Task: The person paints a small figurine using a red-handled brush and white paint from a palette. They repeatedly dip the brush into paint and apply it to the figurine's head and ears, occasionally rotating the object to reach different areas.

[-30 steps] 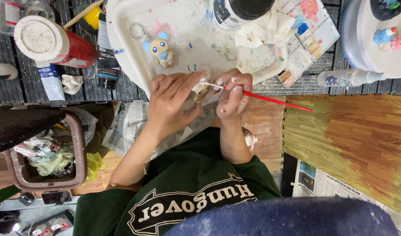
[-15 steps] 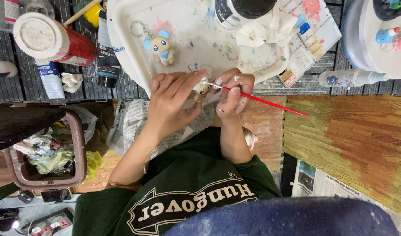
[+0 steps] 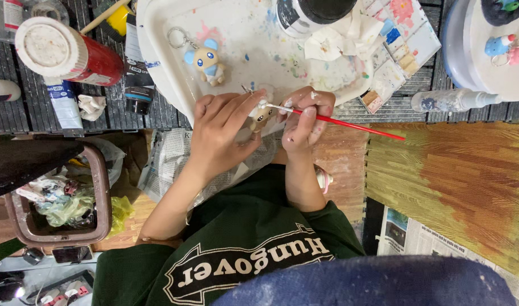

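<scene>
My left hand [image 3: 220, 136] holds a small tan figurine [image 3: 261, 118] at the near rim of a white paint-splashed tray [image 3: 157, 62]. My right hand [image 3: 304, 116] pinches a thin red-handled paintbrush [image 3: 350, 124], and its white tip touches the top of the figurine. The handle points right, over the wooden floor. A finished figurine with blue ears and a key ring [image 3: 205, 62] lies on the tray just beyond my left hand.
On the tray stand a dark paint jar [image 3: 310, 14], crumpled tissue [image 3: 333, 42] and a watercolour palette [image 3: 401, 39]. A red can [image 3: 67, 54] and paint tubes [image 3: 61, 105] lie left. A brown bin [image 3: 61, 198] stands lower left. A round plate with figurines [image 3: 497, 51] sits at the right.
Both hands stay at the small figurine by the tray's edge. The brush handle shifts only slightly up and down.
</scene>
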